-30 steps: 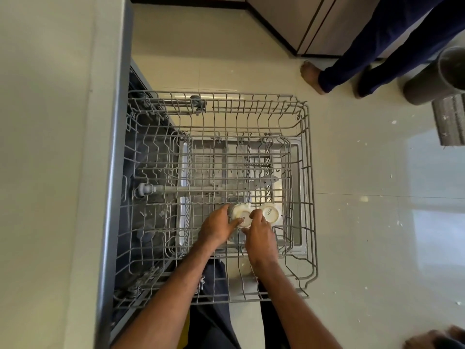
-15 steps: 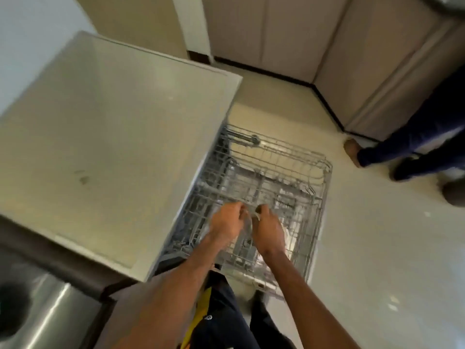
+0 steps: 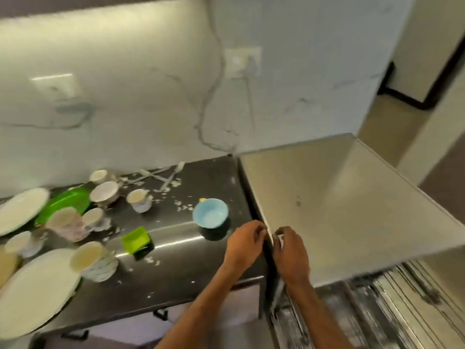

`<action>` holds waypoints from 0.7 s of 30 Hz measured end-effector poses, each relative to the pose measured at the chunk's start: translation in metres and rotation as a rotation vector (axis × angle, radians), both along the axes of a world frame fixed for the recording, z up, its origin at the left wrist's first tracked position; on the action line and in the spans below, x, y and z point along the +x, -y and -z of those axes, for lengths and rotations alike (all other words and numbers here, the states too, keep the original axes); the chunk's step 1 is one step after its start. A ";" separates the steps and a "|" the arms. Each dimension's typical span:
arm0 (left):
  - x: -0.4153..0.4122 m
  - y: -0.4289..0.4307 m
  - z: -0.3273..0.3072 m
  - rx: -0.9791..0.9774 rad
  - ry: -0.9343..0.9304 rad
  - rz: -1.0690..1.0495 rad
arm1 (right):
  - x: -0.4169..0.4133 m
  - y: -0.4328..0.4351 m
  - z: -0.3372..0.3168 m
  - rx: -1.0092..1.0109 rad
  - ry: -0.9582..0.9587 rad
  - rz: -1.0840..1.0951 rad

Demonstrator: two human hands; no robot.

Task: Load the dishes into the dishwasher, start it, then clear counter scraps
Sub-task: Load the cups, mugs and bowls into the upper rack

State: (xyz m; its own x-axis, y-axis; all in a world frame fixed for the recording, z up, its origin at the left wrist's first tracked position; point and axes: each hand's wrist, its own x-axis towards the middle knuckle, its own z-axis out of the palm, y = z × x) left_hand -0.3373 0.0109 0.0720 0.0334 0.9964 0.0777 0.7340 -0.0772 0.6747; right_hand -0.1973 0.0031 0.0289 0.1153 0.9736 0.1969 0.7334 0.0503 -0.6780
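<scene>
Steel-dark glossy counter (image 3: 201,260) carries round white plates (image 3: 35,290), a green plate (image 3: 65,205), a matte blue bowl (image 3: 210,213) and crumbly white scraps (image 3: 182,206). Left hand (image 3: 242,244) is at the counter's right edge, fingers loosely curled and empty. Right hand (image 3: 292,253) is just beside it; its grip is blurred, cannot tell. Wire rack (image 3: 377,311) is pulled out, lower right. Half a second ago both hands were down in that rack.

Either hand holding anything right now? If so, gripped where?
Left hand: nothing visible, loosely curled. Right hand: cannot tell; a pale blur at its fingertips could be a small item or just glare.
</scene>
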 end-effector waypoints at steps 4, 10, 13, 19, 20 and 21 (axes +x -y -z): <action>-0.126 0.015 0.009 0.069 0.007 -0.266 | -0.106 -0.017 -0.012 0.016 0.017 -0.208; -0.275 0.029 0.026 -0.073 -0.364 -0.457 | -0.252 -0.024 -0.019 -0.029 0.159 -0.487; -0.310 0.033 0.034 -0.262 -0.438 -0.398 | -0.306 -0.033 -0.023 -0.071 0.283 -0.569; -0.327 0.035 0.047 -0.287 -0.441 -0.292 | -0.358 -0.061 -0.036 -0.170 0.379 -0.661; -0.328 0.033 0.048 -0.281 -0.430 -0.301 | -0.364 -0.068 -0.038 -0.191 0.401 -0.683; -0.328 0.032 0.051 -0.279 -0.417 -0.311 | -0.370 -0.076 -0.040 -0.217 0.421 -0.702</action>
State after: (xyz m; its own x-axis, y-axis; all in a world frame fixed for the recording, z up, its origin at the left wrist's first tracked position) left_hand -0.6650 -0.0209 0.0212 -0.2924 0.9452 -0.1455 0.9014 0.3232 0.2881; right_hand -0.5677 0.0793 0.0688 -0.5715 0.8129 -0.1121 0.7741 0.4887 -0.4025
